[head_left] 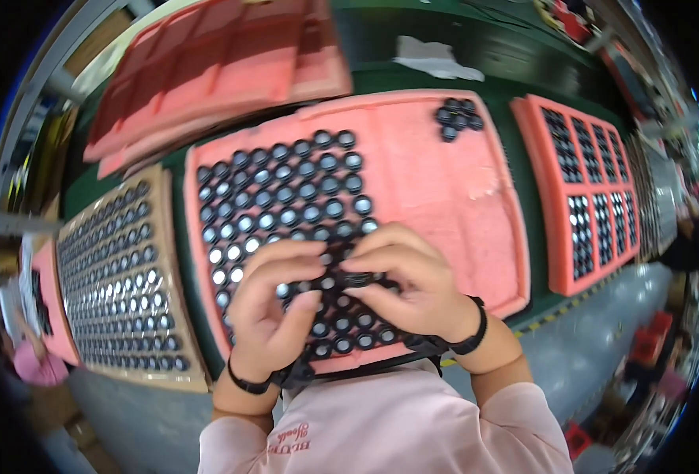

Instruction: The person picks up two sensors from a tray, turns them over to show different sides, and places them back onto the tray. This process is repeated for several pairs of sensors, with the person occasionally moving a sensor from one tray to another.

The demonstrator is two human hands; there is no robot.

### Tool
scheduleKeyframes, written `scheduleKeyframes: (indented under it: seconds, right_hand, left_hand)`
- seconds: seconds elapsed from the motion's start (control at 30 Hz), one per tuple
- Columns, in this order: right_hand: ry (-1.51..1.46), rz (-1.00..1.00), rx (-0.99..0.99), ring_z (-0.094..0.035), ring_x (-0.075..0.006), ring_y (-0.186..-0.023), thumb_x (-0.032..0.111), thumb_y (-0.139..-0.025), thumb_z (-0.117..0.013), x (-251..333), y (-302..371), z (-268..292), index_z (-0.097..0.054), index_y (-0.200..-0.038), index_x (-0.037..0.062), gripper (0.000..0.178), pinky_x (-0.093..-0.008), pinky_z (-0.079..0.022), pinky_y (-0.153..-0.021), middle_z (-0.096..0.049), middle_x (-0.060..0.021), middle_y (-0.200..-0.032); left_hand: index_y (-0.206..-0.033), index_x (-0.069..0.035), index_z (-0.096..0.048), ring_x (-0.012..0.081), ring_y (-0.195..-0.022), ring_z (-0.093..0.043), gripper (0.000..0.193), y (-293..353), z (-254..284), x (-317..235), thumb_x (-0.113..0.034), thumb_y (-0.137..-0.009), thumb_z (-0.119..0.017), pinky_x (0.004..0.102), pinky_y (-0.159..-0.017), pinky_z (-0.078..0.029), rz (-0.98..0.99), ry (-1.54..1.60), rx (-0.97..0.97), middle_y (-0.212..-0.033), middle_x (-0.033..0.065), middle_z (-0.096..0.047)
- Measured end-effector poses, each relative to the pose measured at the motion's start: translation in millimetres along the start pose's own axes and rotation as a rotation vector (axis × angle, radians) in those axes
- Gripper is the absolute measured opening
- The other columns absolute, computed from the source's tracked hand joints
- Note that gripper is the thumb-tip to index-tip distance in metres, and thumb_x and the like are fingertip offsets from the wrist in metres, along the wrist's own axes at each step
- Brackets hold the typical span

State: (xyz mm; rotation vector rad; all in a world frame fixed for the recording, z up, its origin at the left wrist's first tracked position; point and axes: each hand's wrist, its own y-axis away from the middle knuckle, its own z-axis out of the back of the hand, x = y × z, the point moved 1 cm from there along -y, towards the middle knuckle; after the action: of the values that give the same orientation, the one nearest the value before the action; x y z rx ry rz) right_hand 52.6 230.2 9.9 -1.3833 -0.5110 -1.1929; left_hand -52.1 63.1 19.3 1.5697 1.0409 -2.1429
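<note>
Both hands hover over a pink foam tray (436,205) in front of me, holding rows of small black round parts (286,194) with shiny, lens-like tops. My right hand (413,284) pinches a small black cylindrical part (357,280) between thumb and forefinger. Facing it, my left hand (274,304) has curved fingers, with thumb and forefinger apart above the parts; I see nothing held in it. The palms hide some of the rows below. A cluster of several black parts (460,117) sits at the tray's far right corner.
At left lies a brown-edged tray (116,288) full of similar parts. Pink foam sheets (207,67) are stacked at the far left. To the right, a pink compartment tray (559,229) holds dark parts. White crumpled paper (436,58) lies on the green table (523,59). Another person's arm shows far left.
</note>
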Motion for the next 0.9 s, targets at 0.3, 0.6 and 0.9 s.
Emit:
scheduleKeyframes:
  seconds: [0.3, 0.6, 0.9]
  right_hand:
    - [0.027, -0.01, 0.014, -0.059, -0.0221, -0.091, -0.006, -0.072, -0.073, 1.1, -0.8, -5.3, -0.067, -0.1, 0.0008, 0.029, -0.0305, -0.05, -0.077, -0.058, -0.0147, -0.107]
    - [0.109, 0.098, 0.064, -0.059, -0.0233, -0.096, -0.011, -0.07, -0.067, 3.7, -3.2, -7.3, -0.068, -0.104, 0.0018, 0.037, -0.0317, -0.05, -0.08, -0.056, -0.0141, -0.111]
    - [0.056, 0.067, 0.009, -0.057, -0.024, -0.096, -0.012, -0.071, -0.065, 2.0, -4.5, -9.5, -0.06, -0.112, 0.0004, 0.043, -0.0331, -0.049, -0.083, -0.054, -0.0161, -0.112]
  left_hand:
    - [-0.108, 0.001, -0.061, 0.0253, -0.099, -0.06, 0.034, -2.9, 0.0, -3.1, -0.007, -0.077, -0.073, 0.0344, -0.085, -0.049, 0.072, -0.01, 0.056, -0.114, 0.0158, -0.059]
    - [-0.111, 0.0, -0.061, 0.0219, -0.094, -0.058, 0.043, -2.1, -2.7, 4.6, -0.014, -0.074, -0.078, 0.032, -0.084, -0.046, -0.002, -0.088, 0.138, -0.11, 0.013, -0.06]
    - [-0.111, 0.0, -0.063, 0.0215, -0.09, -0.058, 0.044, -0.7, -1.3, 1.2, -0.005, -0.07, -0.077, 0.0309, -0.08, -0.046, -0.049, -0.093, 0.103, -0.1, 0.0116, -0.059]
